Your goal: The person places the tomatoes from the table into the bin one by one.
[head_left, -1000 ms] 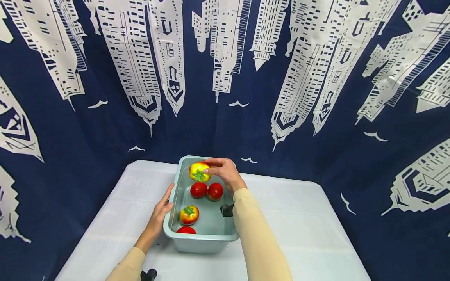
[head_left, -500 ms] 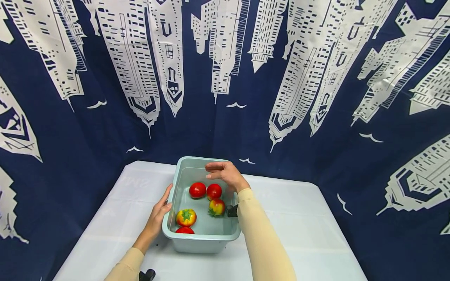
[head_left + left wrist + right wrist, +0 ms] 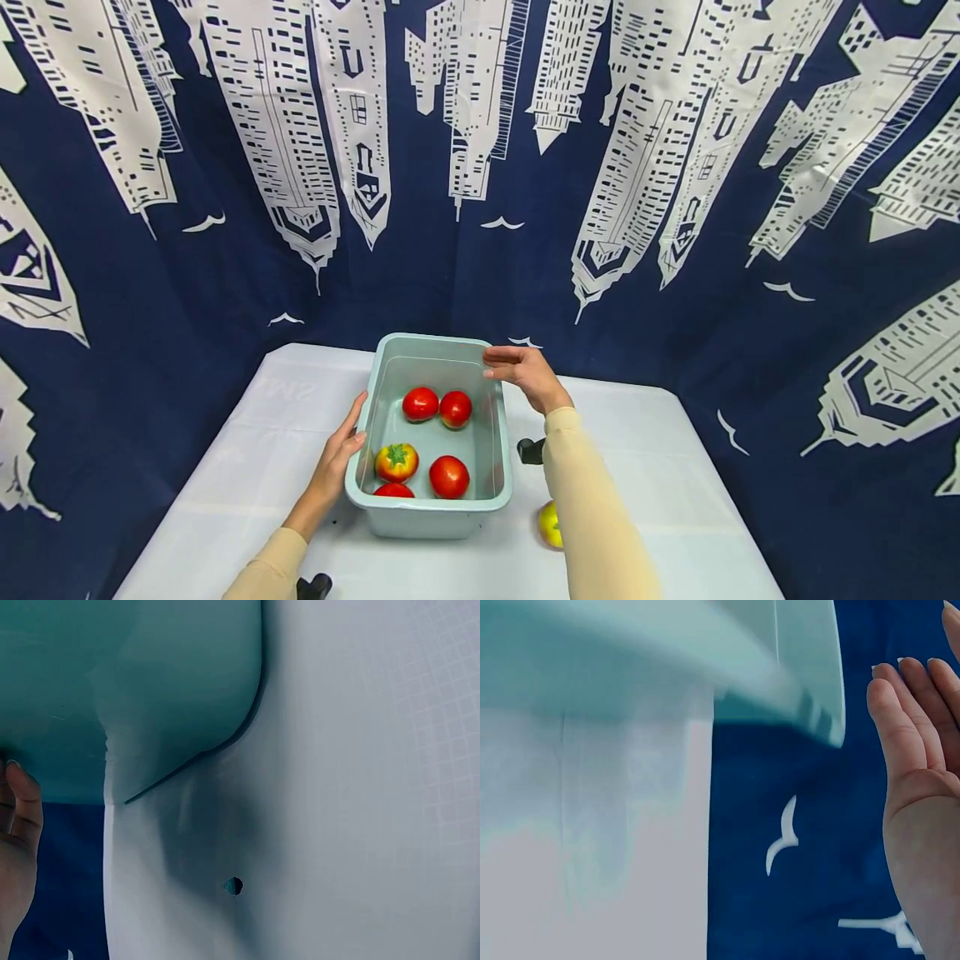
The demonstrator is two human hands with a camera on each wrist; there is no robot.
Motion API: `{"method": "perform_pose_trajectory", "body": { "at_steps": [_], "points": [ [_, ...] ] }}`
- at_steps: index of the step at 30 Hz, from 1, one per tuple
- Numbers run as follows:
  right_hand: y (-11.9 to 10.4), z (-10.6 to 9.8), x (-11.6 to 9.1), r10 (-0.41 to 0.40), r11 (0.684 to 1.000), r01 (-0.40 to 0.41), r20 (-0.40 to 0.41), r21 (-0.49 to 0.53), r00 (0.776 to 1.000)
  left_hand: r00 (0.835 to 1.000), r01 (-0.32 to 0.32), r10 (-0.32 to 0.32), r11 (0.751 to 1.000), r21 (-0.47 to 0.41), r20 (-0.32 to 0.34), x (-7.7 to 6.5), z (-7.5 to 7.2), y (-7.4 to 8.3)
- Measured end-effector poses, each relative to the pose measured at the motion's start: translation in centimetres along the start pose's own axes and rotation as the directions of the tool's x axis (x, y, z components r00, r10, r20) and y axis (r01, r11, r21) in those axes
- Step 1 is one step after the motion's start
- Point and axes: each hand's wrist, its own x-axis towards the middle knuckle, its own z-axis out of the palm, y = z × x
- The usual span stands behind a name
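A pale blue-green plastic bin [image 3: 429,507] holds several tomatoes. Two red tomatoes, a left one [image 3: 421,404] and a right one [image 3: 455,410], lie side by side toward its far end. Nearer the front are a yellow-red tomato [image 3: 397,462] with a green leafy top, a red tomato [image 3: 449,477] and another red one [image 3: 393,492] partly hidden by the front rim. My left hand [image 3: 339,454] rests along the bin's left side, fingers extended. Beside the far right rim, my right hand [image 3: 528,373] hovers with straight fingers and nothing in it, as the right wrist view confirms.
On the white table [image 3: 637,467], a yellow tomato [image 3: 550,525] sits right of the bin, partly covered by my right sleeve [image 3: 600,517]. A navy cloth [image 3: 510,275] printed with white buildings hangs behind the table.
My right hand let go of the yellow-red tomato, which rolled toward the bin's front and shows its red side. That hand then moved right, uncovering the yellow tomato on the table. The left hand stayed.
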Motion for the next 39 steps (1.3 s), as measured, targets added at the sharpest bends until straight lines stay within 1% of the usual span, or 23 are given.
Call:
{"method": "perform_pose_trajectory", "body": {
  "at_steps": [2, 4, 8, 11, 16, 20, 23, 27, 32, 35, 39],
  "points": [
    [0.4, -1.0, -0.2, 0.005, 1.000, -0.005, -0.017, 0.015, 1.000, 1.000, 0.008, -0.008, 1.000, 0.010, -0.001, 0.0, 0.0, 0.1],
    [0.8, -2.0, -0.5, 0.004, 1.000, -0.004, -0.017, 0.018, 1.000, 1.000, 0.013, -0.013, 1.000, 0.018, -0.005, 0.0, 0.0, 0.1],
    [1.8, -3.7, -1.4, 0.028, 1.000, -0.028, -0.023, 0.003, 0.999, 1.000, -0.001, 0.001, 1.000, 0.013, -0.005, 0.0, 0.0, 0.0],
    [2.9, -4.7, -2.2, 0.062, 0.998, -0.062, -0.033, 0.006, 0.998, 1.000, -0.015, 0.015, 1.000, 0.005, -0.003, 0.0, 0.0, 0.1],
    [4.6, -6.0, -3.5, 0.090, 0.996, -0.089, -0.047, 0.013, 0.995, 1.000, -0.006, 0.006, 1.000, 0.014, -0.003, 0.0, 0.0, 0.2],
    [5.6, -6.7, -4.3, 0.122, 0.992, -0.124, -0.065, -0.012, 0.990, 1.000, -0.011, 0.011, 1.000, 0.013, 0.000, 0.0, 0.0, 0.2],
    [6.4, -7.1, -4.7, 0.149, 0.987, -0.152, -0.071, -0.045, 0.986, 1.000, -0.001, 0.001, 1.000, 0.021, -0.009, 0.0, 0.1, 0.1],
    [8.0, -7.5, -5.6, 0.168, 0.984, -0.172, -0.067, -0.048, 0.983, 1.000, 0.009, -0.008, 1.000, 0.029, -0.012, 0.0, 0.1, 0.1],
    [10.7, -8.0, -7.2, 0.204, 0.978, -0.206, -0.060, -0.030, 0.977, 1.000, 0.010, -0.009, 1.000, 0.027, -0.007, 0.0, 0.2, 0.0],
    [12.3, -8.0, -8.3, 0.226, 0.974, -0.224, -0.056, 0.025, 0.973, 1.000, -0.002, 0.002, 1.000, 0.018, -0.007, 0.0, 0.2, 0.0],
    [14.1, -7.9, -9.5, 0.236, 0.968, -0.233, -0.022, 0.097, 0.971, 1.000, -0.013, 0.013, 1.000, 0.004, -0.006, 0.1, 0.1, -0.1]
  ]
}}
